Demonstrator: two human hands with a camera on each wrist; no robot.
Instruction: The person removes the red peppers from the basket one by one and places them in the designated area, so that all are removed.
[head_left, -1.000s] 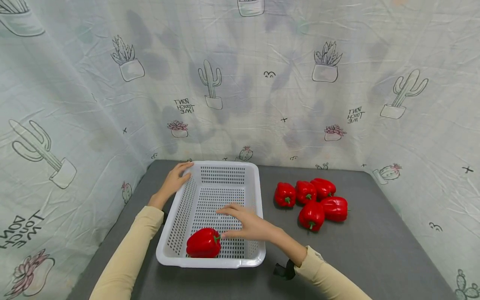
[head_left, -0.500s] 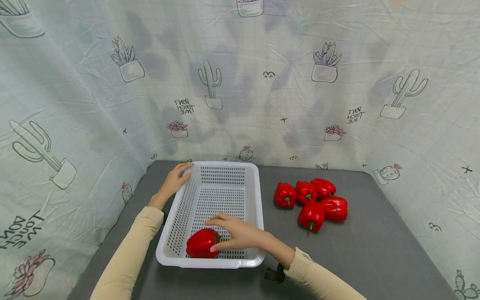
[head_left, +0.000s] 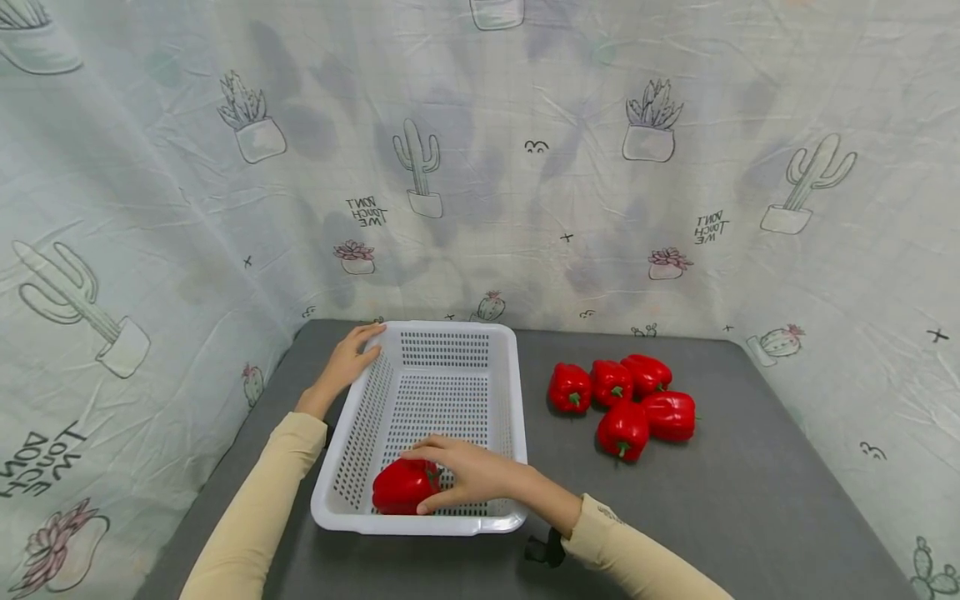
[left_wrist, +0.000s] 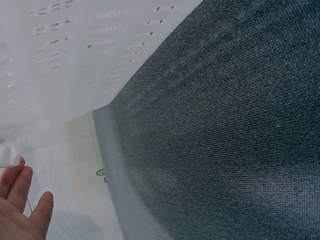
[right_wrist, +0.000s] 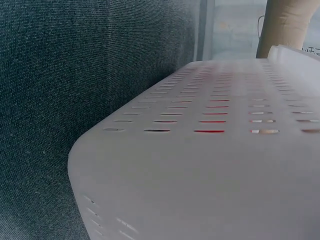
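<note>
Head view: your right hand (head_left: 468,475) has dropped from above the basket floor onto the red pepper (head_left: 401,487) over the last second, fingers now curled over its top and thumb under its near side, so a grasp looks formed. The pepper is glossy, blocky, green-stemmed, and lies in the near left corner of the white basket (head_left: 513,392). Your left hand (head_left: 347,361) stays on the far left rim, fingers draped over it. Five more peppers (head_left: 621,395) cluster on the grey mat (head_left: 750,492) to the right.

Left wrist view: only relaxed fingertips (left_wrist: 20,192) show beside the basket wall (left_wrist: 60,65).

Right wrist view: the perforated wall (right_wrist: 210,165) fills the frame, red glinting through its slots; the hand itself is unseen.
</note>
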